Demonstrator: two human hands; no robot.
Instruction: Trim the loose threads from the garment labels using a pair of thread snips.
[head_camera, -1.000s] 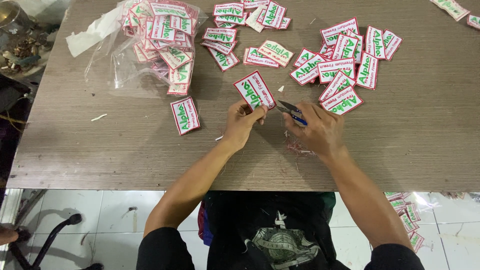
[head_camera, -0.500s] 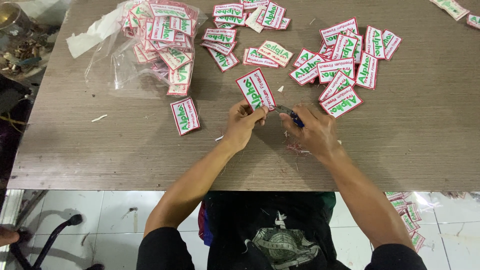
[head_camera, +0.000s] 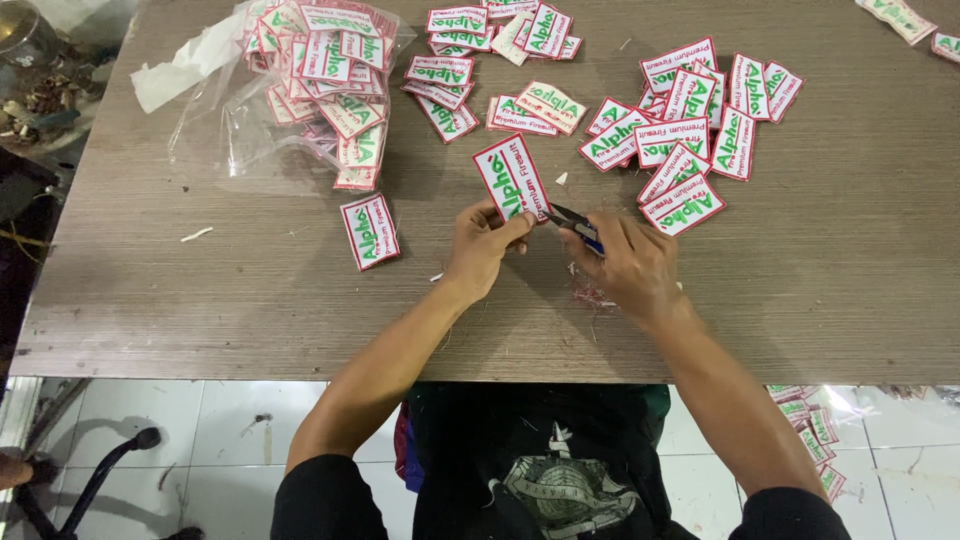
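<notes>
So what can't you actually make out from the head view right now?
- Snips: the handles are hidden inside the right hand; only the dark blade tips show.
- Patch in the left hand: its lower corner is covered by the fingers; its back is unseen.
- Thread scraps: too small to count.
- Clear bag: the patches underneath are hidden by those on top.
- Patches below the table: cut off by the table edge.

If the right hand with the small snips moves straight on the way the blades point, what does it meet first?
The right hand aims the snips up and to the left, at the red-edged patch pinched in the left hand. Its lower edge would probably be met first; the blade tips look almost against it already.
</notes>
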